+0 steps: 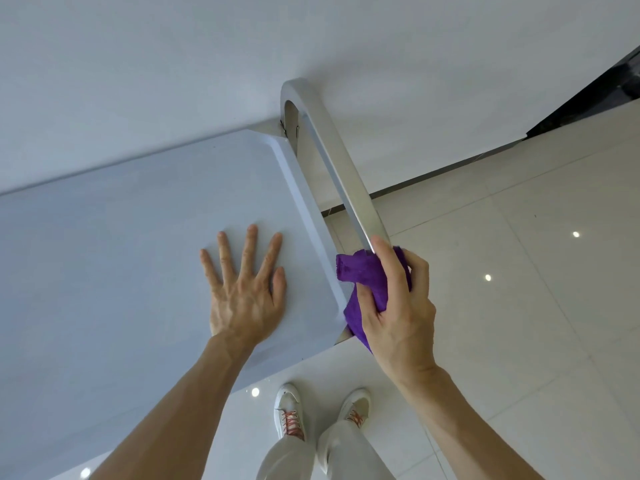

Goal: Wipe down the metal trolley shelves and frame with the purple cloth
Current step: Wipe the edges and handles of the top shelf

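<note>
Right hand (398, 299) grips fuzzy purple cloth (363, 271), seemingly round the steel handle (332, 154); left hand (246, 289) flat.

A single head-worn, wide-angle camera looks steeply down from close above the near right corner of the trolley's top shelf (121, 220), taking in the floor (519, 271) beyond its edge.

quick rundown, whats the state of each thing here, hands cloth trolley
left hand: open, flat on the top shelf, fingers spread
right hand: grips the purple cloth around the handle bar
purple cloth: bunched, wrapped on the bar's near end
top shelf: bare where visible
handle bar: shiny, upper length uncovered
</note>
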`<action>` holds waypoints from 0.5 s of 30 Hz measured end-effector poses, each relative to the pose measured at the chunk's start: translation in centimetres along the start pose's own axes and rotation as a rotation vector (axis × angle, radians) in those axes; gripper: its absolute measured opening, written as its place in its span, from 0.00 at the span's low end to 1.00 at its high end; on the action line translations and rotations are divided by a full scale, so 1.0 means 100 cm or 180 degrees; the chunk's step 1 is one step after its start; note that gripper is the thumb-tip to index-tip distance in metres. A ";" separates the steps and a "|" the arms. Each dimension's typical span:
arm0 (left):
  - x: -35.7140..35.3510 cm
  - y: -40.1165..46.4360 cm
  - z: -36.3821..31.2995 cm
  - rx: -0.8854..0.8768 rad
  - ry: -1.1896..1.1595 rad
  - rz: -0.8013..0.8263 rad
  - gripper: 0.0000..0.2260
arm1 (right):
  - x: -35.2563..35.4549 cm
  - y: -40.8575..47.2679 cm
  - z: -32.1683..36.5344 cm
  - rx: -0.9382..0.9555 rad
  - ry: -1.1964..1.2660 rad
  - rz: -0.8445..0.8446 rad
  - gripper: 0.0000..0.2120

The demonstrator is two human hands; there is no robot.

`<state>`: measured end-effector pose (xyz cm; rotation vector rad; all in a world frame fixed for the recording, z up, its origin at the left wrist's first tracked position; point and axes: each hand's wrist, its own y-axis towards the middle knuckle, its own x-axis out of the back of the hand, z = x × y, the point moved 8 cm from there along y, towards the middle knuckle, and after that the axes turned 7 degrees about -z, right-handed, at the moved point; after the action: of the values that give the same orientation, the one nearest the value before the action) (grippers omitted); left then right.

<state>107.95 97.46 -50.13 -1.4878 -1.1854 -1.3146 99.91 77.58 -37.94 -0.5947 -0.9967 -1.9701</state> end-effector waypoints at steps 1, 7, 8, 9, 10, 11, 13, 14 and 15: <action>-0.001 0.001 0.000 -0.0009 0.0008 -0.0015 0.25 | -0.002 0.013 0.006 -0.0031 -0.0145 0.0109 0.32; -0.005 0.002 0.001 -0.0036 -0.0027 -0.0016 0.25 | -0.056 0.108 0.031 0.0049 -0.1437 0.1093 0.41; -0.005 0.003 0.001 -0.0030 -0.0036 -0.0004 0.25 | -0.065 0.121 0.033 0.0045 -0.1479 0.1131 0.41; -0.006 0.003 0.001 -0.0022 -0.0054 0.0005 0.25 | -0.073 0.132 0.035 0.0040 -0.1477 0.1135 0.40; -0.006 0.003 0.001 -0.0015 -0.0078 0.0011 0.25 | -0.081 0.143 0.038 0.0054 -0.1473 0.1126 0.39; -0.006 0.003 0.000 -0.0008 -0.0101 0.0013 0.25 | -0.090 0.153 0.041 0.0080 -0.1475 0.1117 0.38; -0.006 0.003 0.000 0.0009 -0.0132 0.0011 0.25 | -0.108 0.175 0.046 0.0096 -0.1423 0.1129 0.36; -0.005 0.003 0.000 0.0013 -0.0142 0.0010 0.25 | -0.117 0.187 0.048 0.0073 -0.1376 0.1164 0.35; -0.005 0.004 0.000 0.0007 -0.0151 0.0006 0.25 | -0.127 0.199 0.050 0.0060 -0.1346 0.1210 0.34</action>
<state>108.28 97.30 -50.61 -1.5256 -1.2149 -1.2827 123.67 80.76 -35.53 -1.1328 -1.0568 -1.5275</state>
